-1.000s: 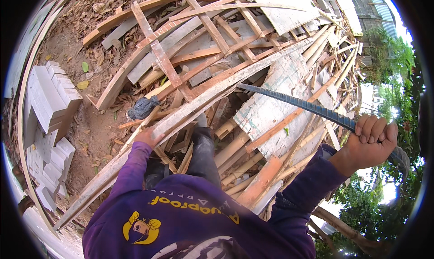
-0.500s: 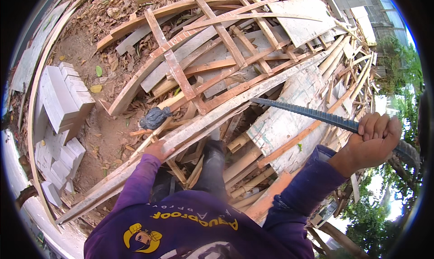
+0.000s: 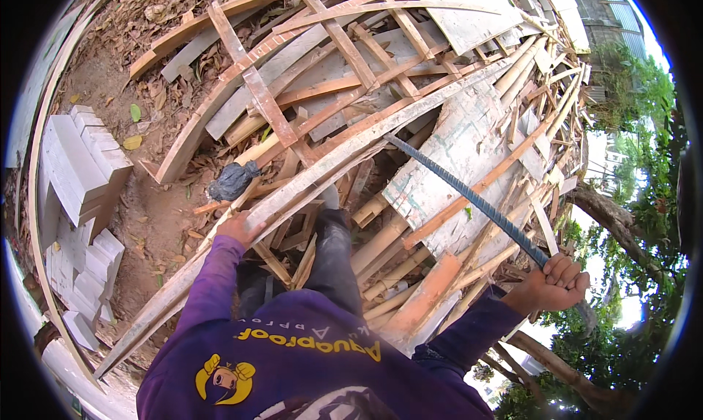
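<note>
Left hand (image 3: 240,229) laid over long plank (image 3: 329,166), grip unclear; right hand (image 3: 560,281) wrapped round ribbed bar (image 3: 469,194), right of plank, bar tip at plank's edge, whether wedged cannot tell; prying seems in hand, next move likely calls for steady leverage

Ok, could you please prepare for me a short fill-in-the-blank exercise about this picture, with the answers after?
1. The right hand grips a ridged bar, while the ____ hand is on a long board.
2. The grey blocks are stacked in the picture's ____ half.
3. The person's shirt is ____ with yellow print.

Answers: left; left; purple.
</note>
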The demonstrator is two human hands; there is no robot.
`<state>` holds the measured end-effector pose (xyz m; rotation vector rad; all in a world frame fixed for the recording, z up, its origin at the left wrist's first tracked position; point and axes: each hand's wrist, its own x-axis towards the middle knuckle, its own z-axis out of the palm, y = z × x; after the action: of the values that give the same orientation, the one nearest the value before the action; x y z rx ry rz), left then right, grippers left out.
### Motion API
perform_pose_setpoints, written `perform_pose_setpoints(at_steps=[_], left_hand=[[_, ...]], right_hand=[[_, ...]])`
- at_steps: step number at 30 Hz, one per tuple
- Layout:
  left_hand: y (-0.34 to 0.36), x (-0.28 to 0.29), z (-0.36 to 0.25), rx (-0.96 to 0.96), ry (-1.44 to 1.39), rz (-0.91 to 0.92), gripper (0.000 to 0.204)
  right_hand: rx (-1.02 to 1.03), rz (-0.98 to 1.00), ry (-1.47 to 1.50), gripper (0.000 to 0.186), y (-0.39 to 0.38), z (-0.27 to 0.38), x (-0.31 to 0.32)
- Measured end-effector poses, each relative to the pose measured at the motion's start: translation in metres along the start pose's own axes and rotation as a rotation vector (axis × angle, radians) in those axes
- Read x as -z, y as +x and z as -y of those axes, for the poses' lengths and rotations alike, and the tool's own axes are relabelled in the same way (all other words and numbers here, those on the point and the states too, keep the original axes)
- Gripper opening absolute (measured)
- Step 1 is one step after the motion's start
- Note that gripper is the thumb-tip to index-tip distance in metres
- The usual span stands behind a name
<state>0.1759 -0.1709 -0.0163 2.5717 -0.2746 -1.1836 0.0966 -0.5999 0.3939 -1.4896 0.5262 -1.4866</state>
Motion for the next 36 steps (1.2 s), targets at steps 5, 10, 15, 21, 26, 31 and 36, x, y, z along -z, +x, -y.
perform_pose_setpoints(at_steps=[5,10,15,21,26,31,36], left_hand=[[0.0,-0.052,0.014,-0.103,-0.038,-0.142,0.085],[-0.016,-0.038,0.0,-0.021,-0.102,-0.066,0.078],[-0.01,-0.063,0.005,-0.073,-0.003,-0.123,0.08],[-0.004,-0.047,0.008,0.022,-0.051,-0.122,0.078],[-0.004,-0.056,0.0,-0.05,-0.048,-0.171,0.077],[0.004,-0.03,0.012,0.027,-0.042,-0.061,0.084],[0.002,-0.04,0.018,-0.028,-0.047,-0.107,0.086]], right_hand=[[-0.114,0.172,0.11,0.046,0.031,0.009,0.016],[-0.133,0.455,0.123,0.034,0.02,0.012,-0.111],[-0.083,0.7,0.312,0.001,-0.015,-0.034,-0.217],[0.279,0.701,-0.115,0.026,-0.084,-0.044,-0.335],[0.384,0.843,-0.081,0.028,-0.137,-0.082,-0.386],[0.444,0.832,-0.017,0.017,-0.121,-0.066,-0.346],[-0.088,0.466,0.126,0.029,0.001,-0.028,-0.233]])
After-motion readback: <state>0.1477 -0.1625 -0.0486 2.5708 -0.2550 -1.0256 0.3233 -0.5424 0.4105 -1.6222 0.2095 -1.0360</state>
